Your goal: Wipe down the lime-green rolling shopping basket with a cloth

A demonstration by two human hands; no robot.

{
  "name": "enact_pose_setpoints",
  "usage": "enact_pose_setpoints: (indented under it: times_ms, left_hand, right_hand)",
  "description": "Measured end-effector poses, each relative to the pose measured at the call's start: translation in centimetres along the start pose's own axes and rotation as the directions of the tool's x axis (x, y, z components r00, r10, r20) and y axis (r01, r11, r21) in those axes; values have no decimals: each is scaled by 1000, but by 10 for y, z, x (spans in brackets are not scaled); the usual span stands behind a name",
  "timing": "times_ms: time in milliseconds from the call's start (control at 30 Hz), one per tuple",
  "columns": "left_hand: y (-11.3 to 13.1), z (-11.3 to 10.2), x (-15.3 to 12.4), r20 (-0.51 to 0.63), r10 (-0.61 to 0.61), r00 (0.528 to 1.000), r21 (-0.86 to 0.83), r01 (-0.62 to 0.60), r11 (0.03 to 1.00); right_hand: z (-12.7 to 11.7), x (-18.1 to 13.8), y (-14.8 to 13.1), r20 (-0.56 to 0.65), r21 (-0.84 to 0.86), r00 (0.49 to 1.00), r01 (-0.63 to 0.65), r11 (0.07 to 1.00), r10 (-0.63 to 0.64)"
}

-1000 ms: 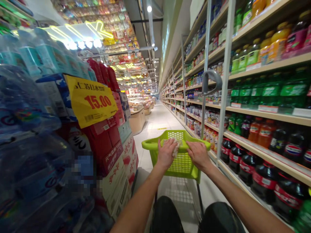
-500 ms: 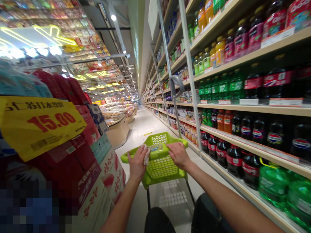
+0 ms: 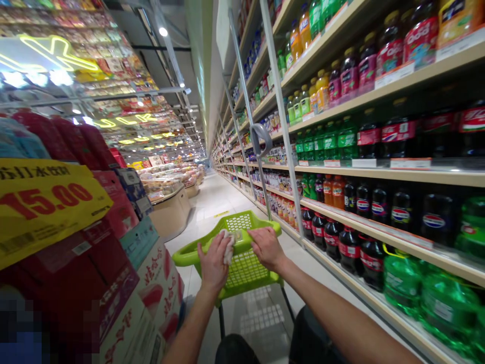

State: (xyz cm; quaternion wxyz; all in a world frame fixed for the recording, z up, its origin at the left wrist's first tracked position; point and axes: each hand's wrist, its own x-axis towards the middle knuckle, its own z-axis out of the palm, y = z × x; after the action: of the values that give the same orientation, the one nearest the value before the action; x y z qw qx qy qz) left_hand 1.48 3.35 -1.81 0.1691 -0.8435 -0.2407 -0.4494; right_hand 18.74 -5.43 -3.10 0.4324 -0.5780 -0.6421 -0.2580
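A bright green shopping cart [image 3: 184,258] with a mesh basket and dark legs stands in front of me. On its near handle bar, my left hand [image 3: 212,263] presses a crumpled white cloth [image 3: 229,248] against the top, beside a small label [image 3: 238,235] near the bar's middle. My right hand [image 3: 268,247] is closed around the same bar, right of the label. Both palms face down, so the undersides of the fingers are hidden.
Shelves of soda bottles [image 3: 350,242] run along the right, with a grey pole hook [image 3: 261,139] jutting out. Stacked drink cartons [image 3: 140,273] and a yellow price sign [image 3: 49,207] crowd the left. The tiled aisle floor [image 3: 215,194] stretches ahead between displays.
The left hand and cloth have slid rightward along the cart handle, covering part of the label. My right hand keeps its hold. The view has turned slightly right.
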Motion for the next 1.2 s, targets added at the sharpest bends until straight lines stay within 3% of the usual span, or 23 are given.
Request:
enact_pose_setpoints:
  times_ms: [100, 167, 233, 333, 400, 467, 600, 667, 867, 933, 1067, 1133, 1200]
  left_hand:
    - [-29, -8, -9, -35, -111, 993, 40, 112, 993]
    - [-34, -10, -10, -53, -182, 982, 50, 184, 982]
    - [-18, -6, -5, -17, -165, 986, 20, 165, 986]
    - [26, 6, 11, 58, 3, 998, -74, 1, 997]
    - [43, 10, 19, 58, 57, 997, -100, -51, 994]
    - [39, 7, 19, 51, 41, 998, -77, -37, 996]
    - [3, -7, 8, 20, -142, 990, 26, 142, 990]
    - [3, -7, 6, 23, -178, 984, 38, 177, 984]
    - [45, 8, 16, 117, 43, 992, -68, -36, 997]
    - [33, 4, 11, 94, 28, 995, -51, -23, 998]
    - [-12, -13, -6, 17, -134, 991, 34, 134, 990]
    - [-14, -15, -9, 14, -182, 983, 47, 181, 982]
    - [3, -10, -3, 48, -165, 985, 16, 164, 986]
  right_hand:
    - [0, 0, 1, 1, 4, 1000, -4, 1000, 4]
    - [1, 0, 0, -9, 7, 1000, -14, 1000, 14]
    - [2, -1, -1, -12, 5, 1000, -22, 1000, 22]
    - [3, -2, 0, -10, 12, 1000, -9, 1000, 9]
    - [2, -3, 2, -19, 22, 1000, 3, 1000, -3]
    - [1, -4, 4, -28, 31, 1000, 11, 999, -10]
    - [2, -4, 2, -41, 52, 999, 11, 999, -9]
    - [3, -4, -1, -60, 62, 998, 0, 998, 4]
    - [3, -5, 0, -91, 57, 996, 20, 998, -14]
    - [1, -6, 4, -84, 59, 996, 27, 998, -21]
    - [2, -7, 5, -74, 72, 997, 35, 997, -29]
    - [4, -8, 3, -81, 66, 997, 23, 998, -18]
    - [6, -8, 2, -83, 56, 997, 10, 998, -5]
